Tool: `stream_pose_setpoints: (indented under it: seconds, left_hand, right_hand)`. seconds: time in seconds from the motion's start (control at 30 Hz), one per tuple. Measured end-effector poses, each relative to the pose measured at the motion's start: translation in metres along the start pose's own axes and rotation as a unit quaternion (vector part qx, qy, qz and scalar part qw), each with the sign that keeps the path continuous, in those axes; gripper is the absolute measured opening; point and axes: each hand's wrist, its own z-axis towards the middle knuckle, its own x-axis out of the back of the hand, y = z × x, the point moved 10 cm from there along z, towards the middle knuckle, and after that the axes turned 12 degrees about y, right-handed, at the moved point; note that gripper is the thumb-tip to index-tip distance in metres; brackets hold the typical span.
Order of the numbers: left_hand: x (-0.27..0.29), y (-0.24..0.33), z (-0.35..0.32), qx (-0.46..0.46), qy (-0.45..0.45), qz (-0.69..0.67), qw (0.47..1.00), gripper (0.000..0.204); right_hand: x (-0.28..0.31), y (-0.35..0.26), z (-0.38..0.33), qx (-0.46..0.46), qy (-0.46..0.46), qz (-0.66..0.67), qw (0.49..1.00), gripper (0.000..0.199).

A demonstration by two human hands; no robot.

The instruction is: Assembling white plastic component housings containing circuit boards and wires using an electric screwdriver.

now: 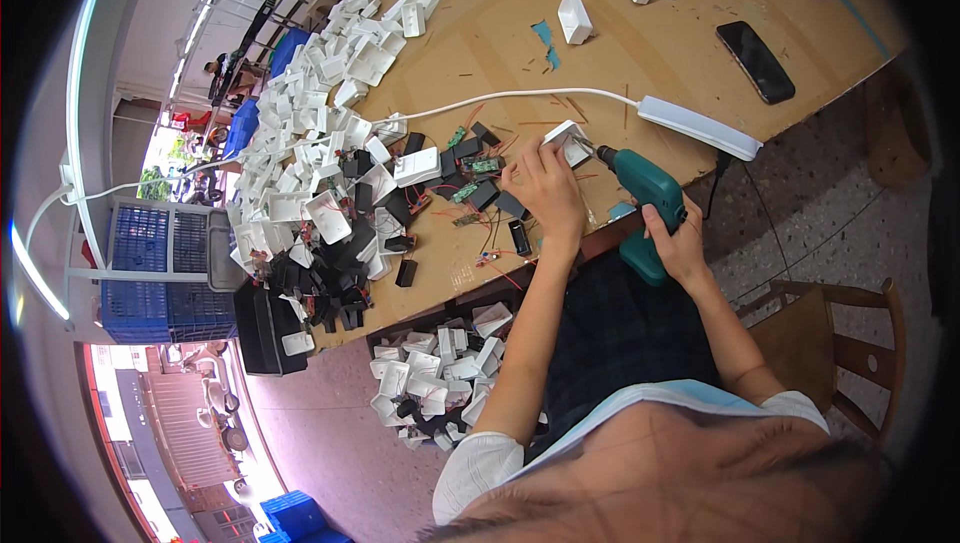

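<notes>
Mask (700, 393): lt blue, nearest cam, below the drill (650, 178) (ref for all pos).
R hand (682, 243): wrapped round drill's handle; trigger pressed or not, can't tell.
White case (566, 133): small, at drill's front end, to its L; flat on bench (670, 43) or slightly lifted, can't tell.
L hand (548, 183): narrow, fingers bent over white case, just L of drill's nose.
Bit (592, 146): drill's front, at R end of case; contact unclear at this res.
Green boards (487, 165): L of drill, loose among black boxes (330, 273) + thin wires.
Power strip (700, 128): white, just beyond drill; white cord (520, 93) runs off L.
Phone (756, 63): black, beyond drill to R, near bench edge.
White pile (372, 63): well L of drill, along bench; lower pile (430, 373) down-L of drill, below bench level.
Risk, fingers: bit could skate off case into L hand; cause: fingers v close, tool coming in at a slant.
Risk, case: could spin or skid if torque beats finger grip; looks light, no clamp seen. Too much push may crack it, prob plastic.
Risk, wires: L forearm shift could snag boards' leads.
Risk, strip: drill swing outward could knock it, cause: tight spacing.
</notes>
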Motion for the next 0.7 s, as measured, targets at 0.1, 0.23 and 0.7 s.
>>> stream_pose_setpoints:
  seconds: [0.1,0.23,0.7]
  left_hand:
    - [0.0,0.001,0.0,-0.001,0.0,0.002,1.0,0.012]
    - [0.004,0.001,0.003,0.0,0.002,-0.001,1.0,0.013]
    - [0.019,0.022,-0.003,-0.126,-0.128,-0.142,0.973,0.014]
  right_hand:
    - [0.011,0.017,-0.009,-0.049,-0.017,0.047,0.998,0.029]
    - [0.031,0.016,-0.022,-0.063,-0.022,0.092,0.993,0.036]
    - [0.073,0.013,-0.038,-0.083,0.018,0.096,0.992,0.04]
